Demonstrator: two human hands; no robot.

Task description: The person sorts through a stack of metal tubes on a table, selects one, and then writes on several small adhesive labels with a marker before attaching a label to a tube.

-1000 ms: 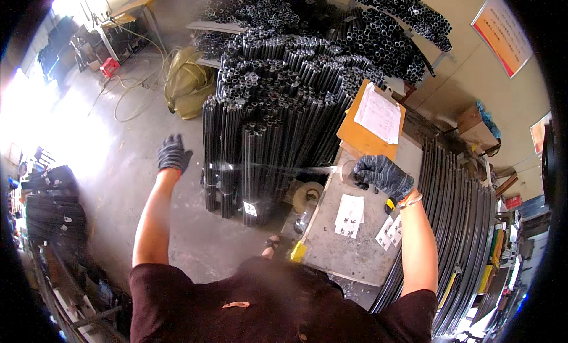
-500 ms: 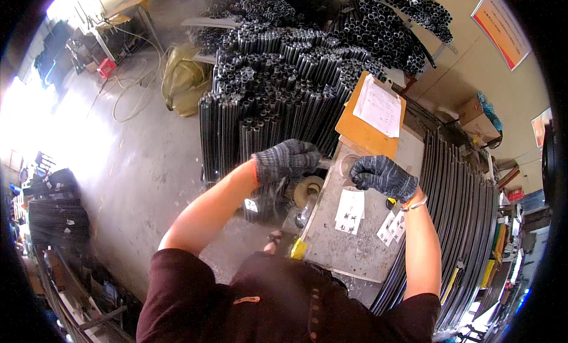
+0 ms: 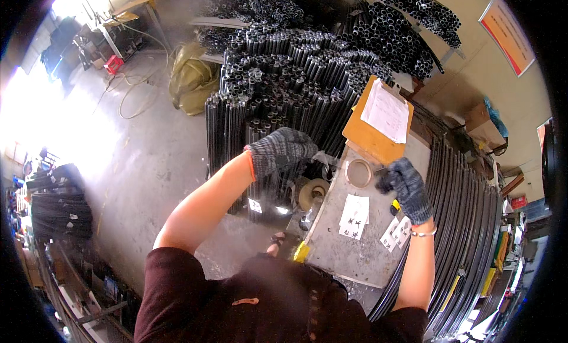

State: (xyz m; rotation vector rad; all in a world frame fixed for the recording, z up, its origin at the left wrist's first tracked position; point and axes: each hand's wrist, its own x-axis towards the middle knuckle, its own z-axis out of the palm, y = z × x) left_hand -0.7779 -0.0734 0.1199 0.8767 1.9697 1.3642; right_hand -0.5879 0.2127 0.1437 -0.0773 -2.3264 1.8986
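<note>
Both my hands wear dark grey knit gloves. My left hand [image 3: 284, 149] is closed above the left edge of the grey table [image 3: 319, 242]; a clear strip of tape [image 3: 325, 159] sticks out from its fingertips toward the table. A tape roll [image 3: 348, 176] lies on its side on the tabletop between my hands. To the right of the roll, my right hand [image 3: 409, 189] hovers with curled fingers, slightly blurred; whether anything is in them is hidden. Below the roll are white paper labels [image 3: 354, 216] with dark marks, and more labels [image 3: 395, 233] lie at the right edge.
An orange clipboard [image 3: 364, 133] with paper lies at the table's far end. Dense upright bundles of black tubes [image 3: 260, 106] stand beyond my left hand. Long black tubes [image 3: 458, 207] line the table's right side. A second roll [image 3: 310, 195] sits by the left edge.
My right hand has moved right, away from the tape roll, which now shows fully. My left hand has shifted slightly up, and the clear strip at its fingertips shows more plainly.
</note>
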